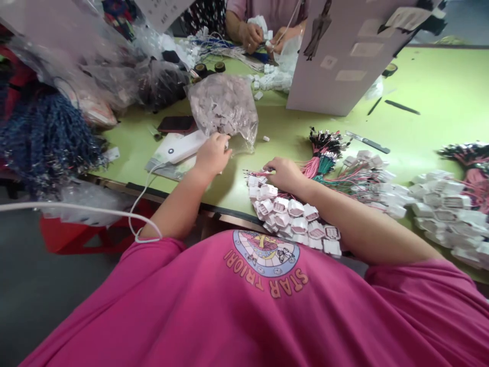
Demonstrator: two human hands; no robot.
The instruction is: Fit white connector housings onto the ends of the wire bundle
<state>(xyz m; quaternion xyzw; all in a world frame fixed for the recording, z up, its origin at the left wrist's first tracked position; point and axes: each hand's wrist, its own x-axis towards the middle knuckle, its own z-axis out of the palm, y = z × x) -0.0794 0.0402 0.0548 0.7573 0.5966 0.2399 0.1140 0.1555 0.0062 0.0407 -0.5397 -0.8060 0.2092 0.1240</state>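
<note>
My left hand [213, 154] is at the front edge of a clear plastic bag [225, 104] of white connectors, its fingers curled; what they hold, if anything, is too small to name. Under and beside that wrist lies a white power strip [185, 148]. My right hand [284, 172] rests with bent fingers on thin pink wires [256, 173], whose ends stick out to its left. White connectors [298, 216] on wires are heaped below my right hand, along the table's front edge.
Bundled wires with black ends [326, 142], more white connectors [445, 209], a cutter knife [369, 141] and a lilac panel [332, 56] stand or lie rightward. Blue cables [49, 132] and a phone [175, 124] are leftward. Across the table [431, 76], another person's hands [252, 38] handle white parts.
</note>
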